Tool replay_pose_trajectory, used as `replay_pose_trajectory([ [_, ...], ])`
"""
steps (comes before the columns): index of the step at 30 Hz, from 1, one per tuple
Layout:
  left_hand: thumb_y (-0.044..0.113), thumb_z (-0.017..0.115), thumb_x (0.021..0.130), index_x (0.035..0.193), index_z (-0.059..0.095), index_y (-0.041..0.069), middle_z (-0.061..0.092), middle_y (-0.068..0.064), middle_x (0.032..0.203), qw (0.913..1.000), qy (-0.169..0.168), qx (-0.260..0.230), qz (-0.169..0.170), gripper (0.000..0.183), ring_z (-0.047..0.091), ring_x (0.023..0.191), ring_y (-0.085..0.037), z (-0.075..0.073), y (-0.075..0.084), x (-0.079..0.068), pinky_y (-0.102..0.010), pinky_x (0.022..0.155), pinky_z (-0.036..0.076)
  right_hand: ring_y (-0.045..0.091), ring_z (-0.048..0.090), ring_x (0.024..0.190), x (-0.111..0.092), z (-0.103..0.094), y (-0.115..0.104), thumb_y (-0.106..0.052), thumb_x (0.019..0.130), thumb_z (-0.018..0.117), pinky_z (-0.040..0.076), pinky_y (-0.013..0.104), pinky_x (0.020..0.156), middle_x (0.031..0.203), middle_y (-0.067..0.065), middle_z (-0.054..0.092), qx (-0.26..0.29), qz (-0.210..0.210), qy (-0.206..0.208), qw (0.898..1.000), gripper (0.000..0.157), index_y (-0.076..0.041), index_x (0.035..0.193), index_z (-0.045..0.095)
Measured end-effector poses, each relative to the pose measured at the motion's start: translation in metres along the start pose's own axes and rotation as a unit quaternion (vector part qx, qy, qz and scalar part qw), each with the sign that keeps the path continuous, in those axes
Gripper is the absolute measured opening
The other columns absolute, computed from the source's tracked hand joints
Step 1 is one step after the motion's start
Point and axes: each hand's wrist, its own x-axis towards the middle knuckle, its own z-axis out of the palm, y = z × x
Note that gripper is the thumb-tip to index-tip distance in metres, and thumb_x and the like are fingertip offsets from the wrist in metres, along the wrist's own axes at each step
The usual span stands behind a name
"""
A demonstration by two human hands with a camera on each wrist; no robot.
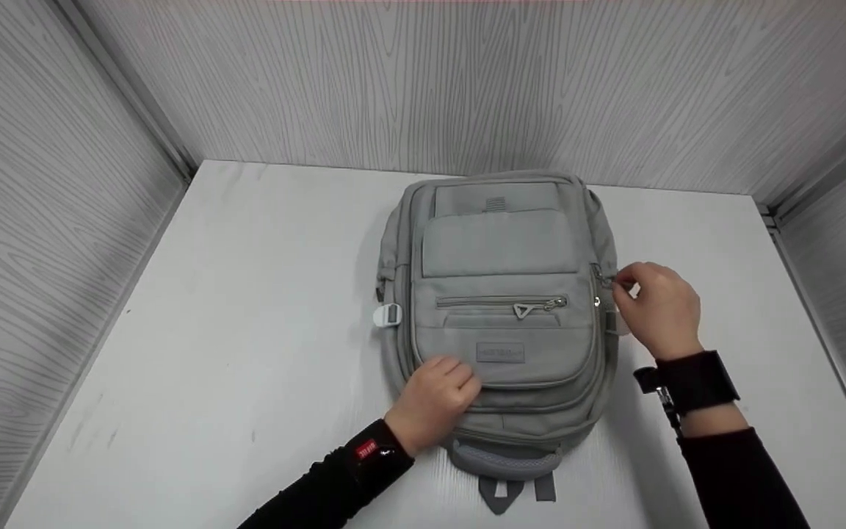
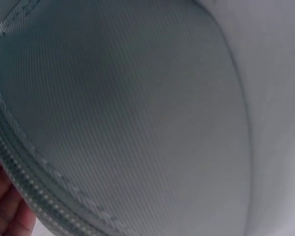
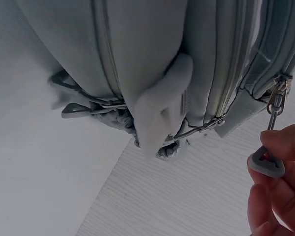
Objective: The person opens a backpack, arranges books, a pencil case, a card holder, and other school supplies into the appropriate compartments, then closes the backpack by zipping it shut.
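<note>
A grey-green backpack [image 1: 500,246] lies front side up on the white table, its top handle [image 1: 504,463] towards me. My left hand [image 1: 434,404] grips the edge of the front pocket at its lower left corner. In the left wrist view, curled fingers [image 2: 10,206] show beside the zipper teeth [image 2: 27,182]. At the bag's right side my right hand [image 1: 659,308] pinches a zipper pull. The right wrist view shows this triangular grey zipper pull [image 3: 268,167] between thumb and fingers, hanging from a metal slider [image 3: 280,88] on the pocket's zipper.
A round white tag [image 1: 387,315] sits at the bag's left side. Another zipper pull [image 1: 523,311] lies on the front pocket. Straps [image 1: 500,496] stick out below the handle. Grey wood-patterned panels [image 1: 393,81] enclose the table [image 1: 247,330] at the back and sides.
</note>
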Motion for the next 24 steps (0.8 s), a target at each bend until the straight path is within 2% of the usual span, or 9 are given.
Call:
replay_pose_trajectory([
  [7, 0.007, 0.074, 0.072, 0.074, 0.07, 0.017, 0.068, 0.006, 0.076, 1.0, -0.004, 0.0, -0.005, 0.011, 0.063, 0.072, -0.009, -0.002, 0.002, 0.001, -0.022, 0.073, 0.053, 0.036, 0.065, 0.074, 0.027, 0.01, 0.003, -0.005, 0.085, 0.063, 0.047, 0.051, 0.062, 0.084, 0.018, 0.072, 0.0, 0.034, -0.032, 0.999, 0.009, -0.001, 0.086, 0.071],
  [12, 0.006, 0.074, 0.072, 0.074, 0.071, 0.017, 0.067, 0.007, 0.074, 0.9998, -0.001, -0.009, -0.015, 0.011, 0.062, 0.072, -0.009, 0.001, 0.002, 0.001, -0.022, 0.075, 0.053, 0.037, 0.065, 0.076, 0.022, 0.012, 0.006, -0.006, 0.089, 0.063, 0.048, 0.052, 0.064, 0.088, 0.019, 0.071, 0.015, 0.058, -0.04, 0.997, 0.009, 0.0, 0.091, 0.07],
  [14, 0.005, 0.076, 0.071, 0.076, 0.071, 0.016, 0.067, 0.006, 0.074, 0.9993, 0.006, -0.022, -0.029, 0.013, 0.062, 0.072, -0.01, 0.002, 0.002, -0.001, -0.023, 0.075, 0.053, 0.038, 0.065, 0.078, 0.013, 0.011, 0.007, -0.006, 0.09, 0.065, 0.048, 0.051, 0.066, 0.091, 0.02, 0.071, 0.026, 0.063, -0.039, 0.997, 0.01, 0.001, 0.096, 0.069],
  [17, 0.009, 0.08, 0.072, 0.083, 0.073, 0.015, 0.068, 0.005, 0.078, 0.9966, 0.012, -0.05, -0.064, 0.014, 0.062, 0.075, -0.011, -0.002, 0.0, -0.01, -0.025, 0.076, 0.051, 0.041, 0.064, 0.089, -0.01, 0.006, 0.009, -0.006, 0.09, 0.068, 0.049, 0.053, 0.075, 0.103, 0.023, 0.07, 0.043, 0.061, -0.031, 0.997, 0.019, 0.002, 0.108, 0.067],
  [20, 0.015, 0.084, 0.074, 0.091, 0.073, 0.014, 0.069, 0.003, 0.086, 0.9908, 0.011, -0.07, -0.115, 0.02, 0.063, 0.081, -0.014, -0.012, -0.006, -0.027, -0.028, 0.078, 0.051, 0.046, 0.059, 0.105, -0.039, -0.001, 0.01, -0.004, 0.089, 0.07, 0.046, 0.056, 0.089, 0.118, 0.028, 0.065, 0.06, 0.045, -0.012, 0.997, 0.033, 0.003, 0.12, 0.063],
  [24, 0.012, 0.085, 0.072, 0.096, 0.073, 0.01, 0.069, -0.003, 0.096, 0.9817, 0.019, -0.058, -0.181, 0.026, 0.065, 0.088, -0.019, -0.03, -0.02, -0.053, -0.034, 0.079, 0.053, 0.049, 0.053, 0.117, -0.078, -0.007, 0.009, 0.002, 0.084, 0.073, 0.04, 0.059, 0.098, 0.126, 0.031, 0.059, 0.065, 0.003, 0.028, 0.997, 0.044, 0.006, 0.126, 0.06],
])
